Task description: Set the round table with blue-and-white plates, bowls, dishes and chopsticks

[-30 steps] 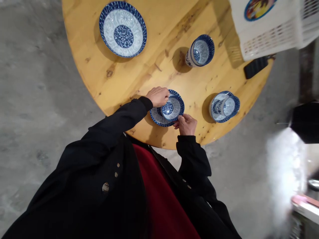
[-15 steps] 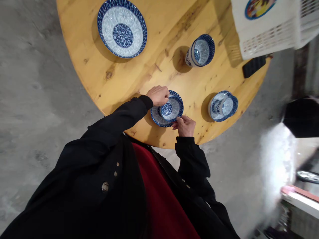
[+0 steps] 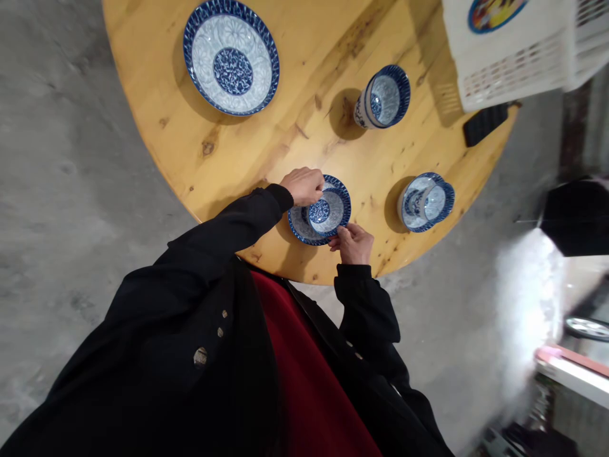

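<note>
A small blue-and-white dish [image 3: 328, 212] sits over a second blue-and-white plate [image 3: 307, 236], whose rim shows on the near left side. My left hand [image 3: 304, 186] is closed at the dish's far-left rim, its fingertips partly hidden. At the near-right rim, my right hand [image 3: 353, 244] pinches the edge of the dish between thumb and fingers. To the right stands a patterned bowl [image 3: 412, 222] with a smaller cup [image 3: 434, 202] inside it. Farther back is a stack of patterned bowls [image 3: 386, 101], seen at an angle.
A large blue-and-white plate [image 3: 233, 71] lies at the far left of the round wooden table [image 3: 295, 76]. White plastic baskets [image 3: 514, 70] stand at the back right, with a black phone-like object [image 3: 485, 124] by the table edge. Concrete floor [image 3: 85, 190] surrounds the table.
Both hands stay at the rim of the dish, with barely any movement. The whole view has shifted very slightly.
</note>
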`<state>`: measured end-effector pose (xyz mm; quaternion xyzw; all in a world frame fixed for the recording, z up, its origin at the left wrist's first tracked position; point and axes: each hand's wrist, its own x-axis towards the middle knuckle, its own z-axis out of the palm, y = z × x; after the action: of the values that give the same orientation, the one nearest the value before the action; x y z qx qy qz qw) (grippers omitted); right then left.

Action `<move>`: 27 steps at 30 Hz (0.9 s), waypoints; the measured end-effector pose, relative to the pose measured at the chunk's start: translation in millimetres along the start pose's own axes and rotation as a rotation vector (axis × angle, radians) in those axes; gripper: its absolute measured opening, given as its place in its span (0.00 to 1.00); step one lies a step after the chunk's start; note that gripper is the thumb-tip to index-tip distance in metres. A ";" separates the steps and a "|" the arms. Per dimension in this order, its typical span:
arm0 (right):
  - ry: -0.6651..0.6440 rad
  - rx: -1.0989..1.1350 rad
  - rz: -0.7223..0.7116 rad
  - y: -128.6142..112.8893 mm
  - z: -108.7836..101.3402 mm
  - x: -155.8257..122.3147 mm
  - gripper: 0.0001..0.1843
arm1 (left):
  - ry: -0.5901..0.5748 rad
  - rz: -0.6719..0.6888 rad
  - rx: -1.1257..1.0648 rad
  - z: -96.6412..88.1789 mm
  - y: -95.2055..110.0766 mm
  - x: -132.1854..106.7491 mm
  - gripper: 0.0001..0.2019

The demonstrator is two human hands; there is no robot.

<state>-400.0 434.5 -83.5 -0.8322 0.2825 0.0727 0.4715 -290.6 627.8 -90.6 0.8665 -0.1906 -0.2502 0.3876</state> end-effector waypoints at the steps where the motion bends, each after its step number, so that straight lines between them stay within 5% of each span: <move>1: -0.002 -0.004 0.007 0.2 -0.6 -0.2 0.09 | 0.004 -0.008 0.000 -0.7 0.1 -0.6 0.14; 7: 0.078 0.039 0.011 -3.2 -12.3 -11.6 0.17 | 0.123 -0.032 -0.025 -19.6 -3.8 -21.8 0.16; 13: 0.181 0.174 -0.011 -13.1 -9.1 -43.6 0.21 | 0.188 -0.131 -0.105 -39.7 -31.1 -79.5 0.16; 20: 0.134 0.393 -0.020 -30.0 41.2 -94.2 0.20 | 0.166 -0.250 -0.181 -42.9 -58.1 -150.0 0.18; 27: -0.048 0.476 0.023 -45.0 107.5 -132.9 0.22 | 0.069 -0.245 -0.224 -44.0 -77.9 -178.6 0.18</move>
<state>-470.4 594.5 -57.1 -0.6924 0.2899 0.0294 0.6601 -397.6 795.7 -74.0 0.8427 -0.0411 -0.2853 0.4548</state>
